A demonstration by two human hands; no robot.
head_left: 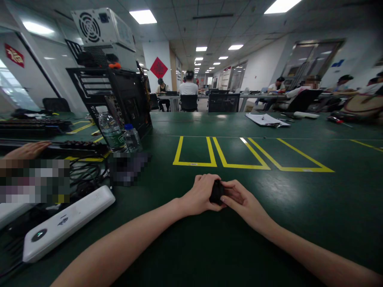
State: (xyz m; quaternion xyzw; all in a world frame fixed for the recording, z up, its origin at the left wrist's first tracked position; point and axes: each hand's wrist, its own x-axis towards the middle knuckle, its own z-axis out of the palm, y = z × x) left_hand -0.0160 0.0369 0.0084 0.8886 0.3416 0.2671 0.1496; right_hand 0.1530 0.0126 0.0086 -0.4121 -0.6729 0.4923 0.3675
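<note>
A small black object (216, 192), dark and rounded, is between my two hands just above the green table (191, 247); its exact kind I cannot make out. My left hand (202, 194) wraps round its left side, thumb below and fingers over the top. From the right, my right hand (241, 201) pinches its edge with thumb and fingertips. Much of the object is hidden by the fingers. Beyond the hands lie yellow tape outlines (194, 164) on the tabletop.
To the left lies a white power strip (68, 223) beside tangled black cables (86, 171). Water bottles (110, 129) stand by a black computer case (119, 95) with a power supply (101, 26) on top. Another person's hand (28, 150) rests at far left. A clipboard (266, 119) lies at the back right.
</note>
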